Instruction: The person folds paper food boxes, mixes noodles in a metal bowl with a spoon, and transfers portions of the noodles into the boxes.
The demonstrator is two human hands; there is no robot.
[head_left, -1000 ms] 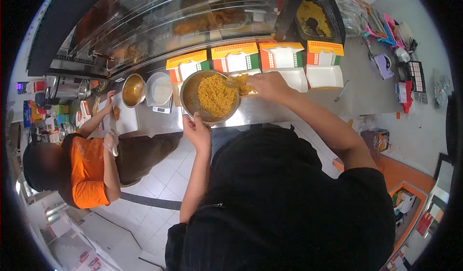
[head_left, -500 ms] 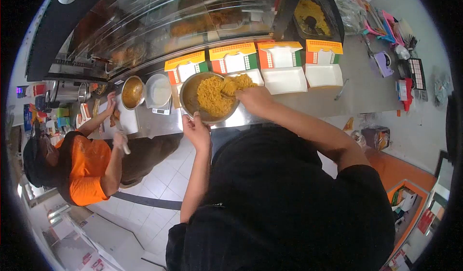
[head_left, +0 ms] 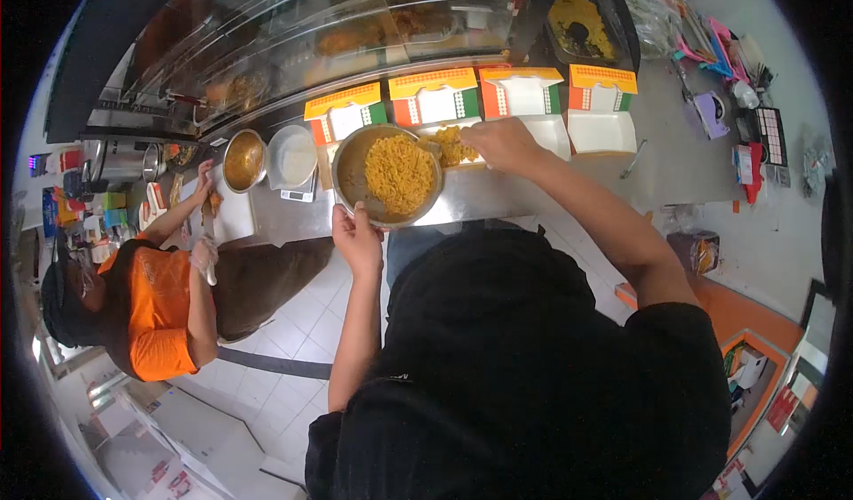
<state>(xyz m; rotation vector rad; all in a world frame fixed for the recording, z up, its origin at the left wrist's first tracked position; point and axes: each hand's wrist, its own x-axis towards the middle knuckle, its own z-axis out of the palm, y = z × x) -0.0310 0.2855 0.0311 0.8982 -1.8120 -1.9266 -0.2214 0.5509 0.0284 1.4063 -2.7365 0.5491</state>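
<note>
My left hand [head_left: 357,236] grips the near rim of a steel bowl [head_left: 348,176], tilted a little over the counter. A mound of yellow rice [head_left: 400,176] fills its middle. My right hand [head_left: 502,147] is closed on what looks like a spoon, mostly hidden by the fingers and food. It hovers over the second open carton [head_left: 435,102] from the left, beside the bowl's right rim. Some yellow rice [head_left: 455,147] lies in that carton, under my fingers. The leftmost carton [head_left: 346,113] is partly covered by the bowl.
More open cartons [head_left: 602,133] stand to the right. A black tub of yellow rice [head_left: 582,24] sits behind them. Left are a white container [head_left: 291,156] on a scale [head_left: 298,195] and another steel bowl [head_left: 244,160]. A co-worker in orange [head_left: 164,304] works at a white board [head_left: 234,214].
My right hand has moved right, from the bowl's edge to above the second carton. Rice now shows apart from the bowl's mound. The co-worker's gloved hand has shifted left.
</note>
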